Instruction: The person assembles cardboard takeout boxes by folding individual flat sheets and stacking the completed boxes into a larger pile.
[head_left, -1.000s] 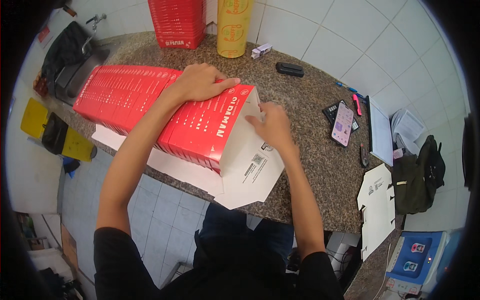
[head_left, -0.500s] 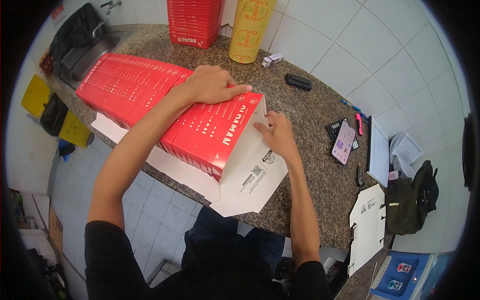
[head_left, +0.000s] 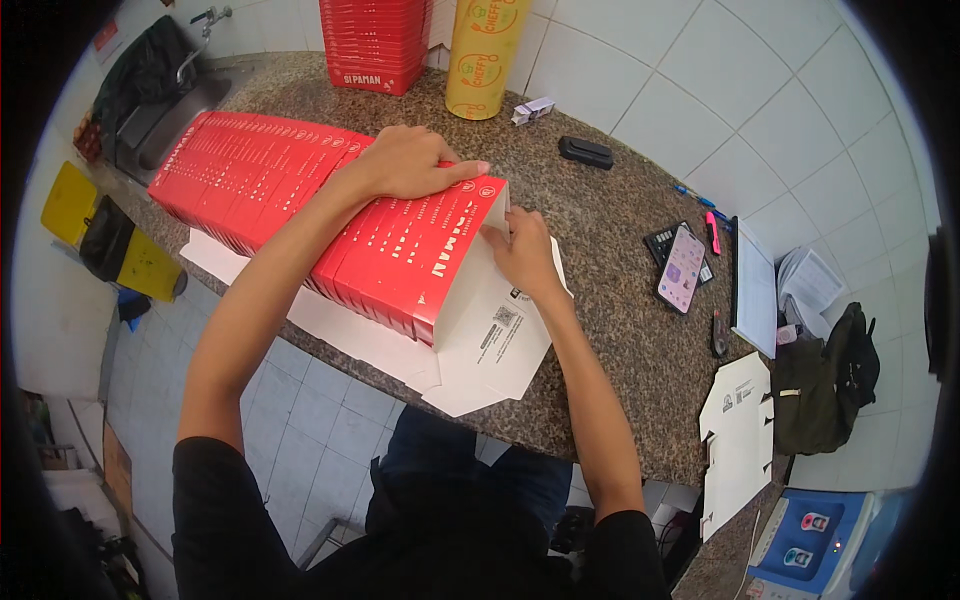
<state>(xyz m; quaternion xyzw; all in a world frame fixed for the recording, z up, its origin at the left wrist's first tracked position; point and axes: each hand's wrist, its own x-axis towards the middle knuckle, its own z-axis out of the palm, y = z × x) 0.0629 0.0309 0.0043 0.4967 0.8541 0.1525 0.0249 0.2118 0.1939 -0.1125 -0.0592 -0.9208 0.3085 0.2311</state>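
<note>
Compared with half a second ago, the right hand (head_left: 525,255) is brought slightly nearer the end of the row of nested red cartons (head_left: 390,240), and the dark print on the white flap (head_left: 485,372) is now partly covered. Its fingers are bent at the end carton's rim; whether anything is pinched cannot be told. The left hand (head_left: 415,165) is laid palm down across the row, thumb stretched out, as before. The row is set at 10 o'clock, too tightly nested for counting. One second red carton stack (head_left: 375,50) and one yellow roll (head_left: 485,60) are seen near 12, one phone (head_left: 680,270) at 3. At 9, one yellow bin (head_left: 150,265) is lined with black plastic (head_left: 105,240).
</note>
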